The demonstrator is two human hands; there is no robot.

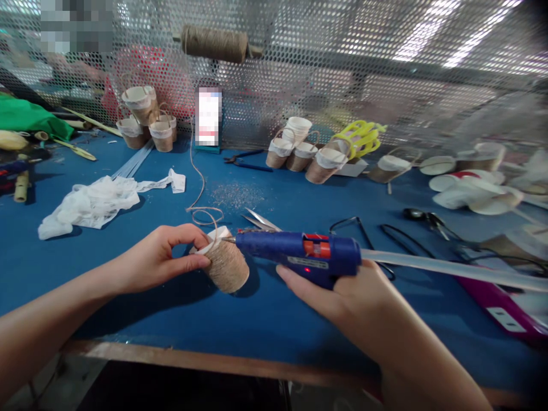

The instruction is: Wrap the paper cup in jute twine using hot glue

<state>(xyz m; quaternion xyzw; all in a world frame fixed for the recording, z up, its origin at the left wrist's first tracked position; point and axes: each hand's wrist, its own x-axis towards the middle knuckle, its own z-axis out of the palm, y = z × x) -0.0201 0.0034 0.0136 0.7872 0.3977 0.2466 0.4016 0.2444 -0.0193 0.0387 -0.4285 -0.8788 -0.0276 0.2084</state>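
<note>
My left hand (165, 257) is closed on a small cup wrapped in brown twine (226, 265), thumb and fingers pinching its white rim and tilting it on its side just above the blue table (128, 308). My right hand (342, 294) grips a blue hot glue gun (299, 254) with an orange trigger. The gun's metal nozzle touches the cup's rim near the loose twine end. A clear glue stick (449, 268) juts from the back of the gun to the right. A strand of twine (199, 194) runs from the cup up to the spool (214, 44).
Scissors (261, 221) lie just behind the cup. Crumpled white material (89, 202) lies at left. Groups of twine-wrapped cups (148, 117) and cups (299, 153) stand at the back by the mesh wall. Pliers (244, 160), black cable (385, 237) and white lids (471, 191) occupy the right.
</note>
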